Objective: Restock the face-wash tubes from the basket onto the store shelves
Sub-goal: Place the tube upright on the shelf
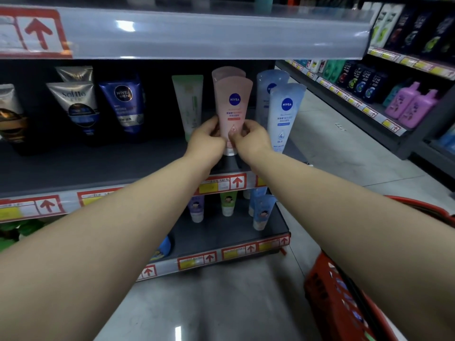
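1. We hold the pink tube [233, 112] upright on the shelf [98, 166], left hand [205, 141] and right hand [251, 140] pinching its lower part.
2. Basket [327, 291] sits at lower right.

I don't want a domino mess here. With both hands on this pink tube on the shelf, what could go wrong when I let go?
1. The pink tube stands cap down, wide end up. Released off balance, it may tip into the second pink tube behind it or the blue tube close on its right.
2. Your right hand sits near that blue tube, so pulling back carelessly could knock it off the shelf.
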A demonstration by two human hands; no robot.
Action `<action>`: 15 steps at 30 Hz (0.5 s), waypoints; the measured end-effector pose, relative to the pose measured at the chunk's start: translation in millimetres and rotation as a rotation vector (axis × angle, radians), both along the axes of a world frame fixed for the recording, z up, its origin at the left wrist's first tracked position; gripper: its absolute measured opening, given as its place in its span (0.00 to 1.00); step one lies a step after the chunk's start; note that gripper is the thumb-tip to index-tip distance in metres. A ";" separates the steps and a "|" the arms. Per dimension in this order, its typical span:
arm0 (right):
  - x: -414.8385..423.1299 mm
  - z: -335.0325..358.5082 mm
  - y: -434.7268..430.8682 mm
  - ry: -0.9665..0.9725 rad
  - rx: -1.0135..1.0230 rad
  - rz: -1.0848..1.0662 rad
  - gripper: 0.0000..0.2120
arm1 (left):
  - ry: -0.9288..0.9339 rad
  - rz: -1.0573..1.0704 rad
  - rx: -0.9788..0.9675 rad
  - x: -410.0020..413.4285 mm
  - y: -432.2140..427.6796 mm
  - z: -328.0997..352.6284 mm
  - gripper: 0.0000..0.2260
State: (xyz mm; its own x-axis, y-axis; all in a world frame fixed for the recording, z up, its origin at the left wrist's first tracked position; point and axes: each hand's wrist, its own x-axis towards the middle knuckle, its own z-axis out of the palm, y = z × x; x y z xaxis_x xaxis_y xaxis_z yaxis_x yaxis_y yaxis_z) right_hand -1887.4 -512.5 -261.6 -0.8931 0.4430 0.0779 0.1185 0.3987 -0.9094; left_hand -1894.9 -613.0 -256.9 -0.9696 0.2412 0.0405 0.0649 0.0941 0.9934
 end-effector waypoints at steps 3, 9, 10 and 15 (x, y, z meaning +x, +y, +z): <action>6.6 0.7 -5.5 -0.055 0.027 0.018 0.19 | 0.000 -0.043 -0.022 7.1 -1.2 -0.4 0.22; 44.7 7.8 3.0 -0.070 0.033 0.093 0.26 | -0.009 0.000 -0.065 43.3 3.4 8.9 0.24; 52.9 10.2 7.3 -0.064 0.047 0.118 0.25 | 0.013 -0.001 -0.096 50.4 5.3 11.7 0.24; 104.8 19.1 37.2 -0.044 0.254 0.193 0.22 | 0.186 -0.093 -0.351 86.0 20.5 21.1 0.25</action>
State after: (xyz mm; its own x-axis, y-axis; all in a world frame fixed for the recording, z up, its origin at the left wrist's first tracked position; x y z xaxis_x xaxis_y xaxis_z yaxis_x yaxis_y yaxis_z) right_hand -1782.6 -475.3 -242.6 -0.9638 0.2362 0.1236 0.0555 0.6314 -0.7734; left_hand -1808.8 -592.5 -235.7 -0.9269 0.3582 0.1123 0.2645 0.4109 0.8725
